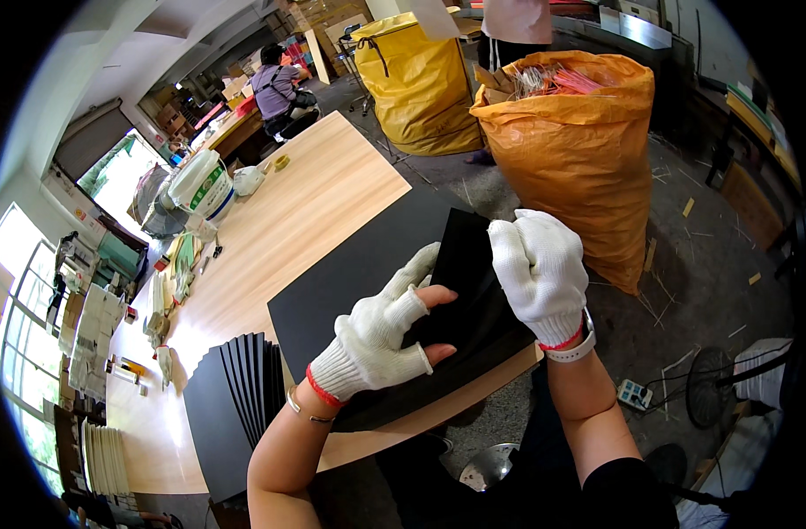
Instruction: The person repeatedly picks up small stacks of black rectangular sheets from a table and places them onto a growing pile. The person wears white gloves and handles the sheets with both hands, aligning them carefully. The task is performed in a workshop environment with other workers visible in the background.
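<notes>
I wear white knit gloves with red cuffs; a bare thumb and a bare fingertip stick out of the left one. My left hand (375, 333) is curled at the left side of a thin black sheet (463, 251), its fingers against the sheet. The sheet is raised and bent above a large flat black board (332, 286) on the table. At the sheet's right side my right hand (541, 269) is closed, knuckles up; its fingertips are hidden. Left of the board lies a fanned stack of black sheets (220, 401).
The wooden table (288, 212) carries a white bucket (200, 185), tape rolls (281, 163), scissors (216, 252) and small tools. An orange sack (570, 159) of scraps and a yellow bag (416, 88) stand beyond its right edge. Another person (278, 88) sits farther back.
</notes>
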### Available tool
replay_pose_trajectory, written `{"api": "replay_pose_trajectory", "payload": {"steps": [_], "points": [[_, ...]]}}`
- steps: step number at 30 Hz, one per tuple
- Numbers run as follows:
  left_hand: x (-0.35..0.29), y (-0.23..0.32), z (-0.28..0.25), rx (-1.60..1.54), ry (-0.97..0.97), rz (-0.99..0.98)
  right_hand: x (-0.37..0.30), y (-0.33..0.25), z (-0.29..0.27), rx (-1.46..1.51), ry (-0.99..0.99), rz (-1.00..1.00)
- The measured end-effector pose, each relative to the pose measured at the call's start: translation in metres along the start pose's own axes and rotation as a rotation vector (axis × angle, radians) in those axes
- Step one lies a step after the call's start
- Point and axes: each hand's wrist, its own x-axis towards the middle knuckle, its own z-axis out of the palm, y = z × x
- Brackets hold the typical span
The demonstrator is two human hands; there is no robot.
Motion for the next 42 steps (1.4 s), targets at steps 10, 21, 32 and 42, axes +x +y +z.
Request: {"api": "replay_pose_trajectory", "payload": {"steps": [10,21,32,42], "points": [[0.001,0.011,0.002,0.146,-0.008,0.077,0.000,-0.001,-0.005,0.179,-0.011,0.121],[0.005,0.002,0.000,0.141,-0.074,-0.038,-0.001,0.000,-0.002,0.142,0.038,0.109],[0.003,-0.001,0.000,0.083,-0.054,0.008,-0.001,-0.001,-0.005,0.094,0.008,0.052],[0.005,-0.006,0.002,0.092,-0.088,0.111,-0.002,-0.003,-0.002,0.075,0.003,0.044]]}}
